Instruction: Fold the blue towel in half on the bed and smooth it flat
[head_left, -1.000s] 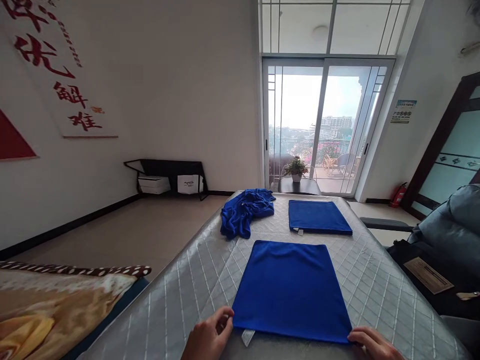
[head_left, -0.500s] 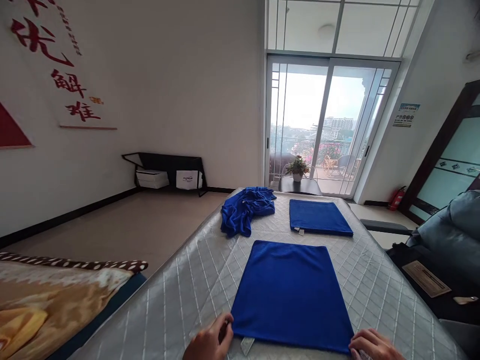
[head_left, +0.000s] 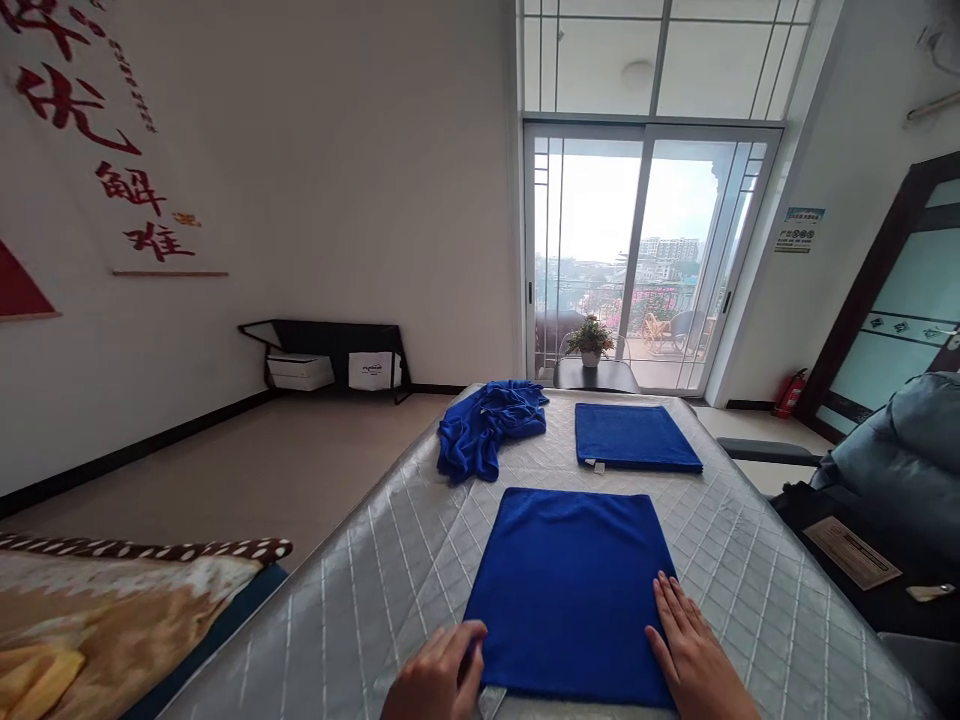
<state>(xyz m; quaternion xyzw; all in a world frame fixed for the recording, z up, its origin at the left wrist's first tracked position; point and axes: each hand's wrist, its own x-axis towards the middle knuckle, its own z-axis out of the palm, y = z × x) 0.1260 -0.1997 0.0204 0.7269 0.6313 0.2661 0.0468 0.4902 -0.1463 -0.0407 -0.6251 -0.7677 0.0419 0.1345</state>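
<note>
A blue towel (head_left: pixel 570 590) is spread flat in a near-square on the quilted silver cover (head_left: pixel 352 600) in front of me. My left hand (head_left: pixel 442 670) has its thumb and fingers bent around the towel's near left corner, beside a small white label (head_left: pixel 491 702). Along the right edge, my right hand (head_left: pixel 690 645) rests flat with fingers stretched out, partly over the fabric. Farther off lies a folded blue towel stack (head_left: pixel 634 435) with white tags at its near edge. To its left is a crumpled heap of blue towels (head_left: pixel 491 430).
A potted plant (head_left: pixel 591 340) stands on a dark chair (head_left: pixel 596 376) by the sliding glass door. At the right are a dark armrest (head_left: pixel 769 452) and a grey-blue padded seat (head_left: pixel 900 470). A patterned blanket (head_left: pixel 150 590) lies at lower left; a black rack (head_left: pixel 337 345) stands against the wall.
My right hand has left the near right corner and moved forward onto the towel's right edge, now flat. My left hand stays at the near left corner. The view has tilted slightly.
</note>
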